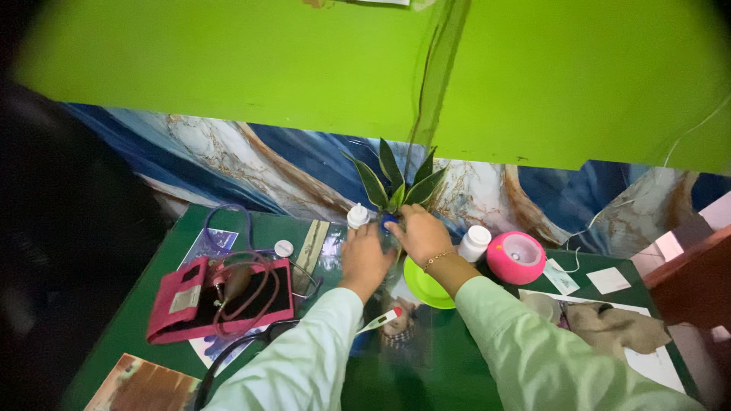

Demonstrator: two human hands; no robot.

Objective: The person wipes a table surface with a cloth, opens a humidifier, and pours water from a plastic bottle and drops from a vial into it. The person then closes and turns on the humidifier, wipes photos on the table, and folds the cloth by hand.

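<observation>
My left hand [364,257] wraps around the body of a clear plastic bottle [390,245] standing on the green table [164,274]. Gripping the bottle's blue cap [387,221] from above is my right hand [419,232], which wears a thin bracelet at the wrist. A small plant with dark green pointed leaves [396,183] rises just behind the bottle. Both arms are in pale green sleeves. A lime green bowl [425,288] lies under my right wrist.
A white bottle [357,215] stands left of my hands, another white bottle [475,242] and a round pink device [516,257] to the right. A red blood-pressure cuff with tubing [221,298], a small white cap [283,248], a thermometer [381,320] and pictures lie on the table.
</observation>
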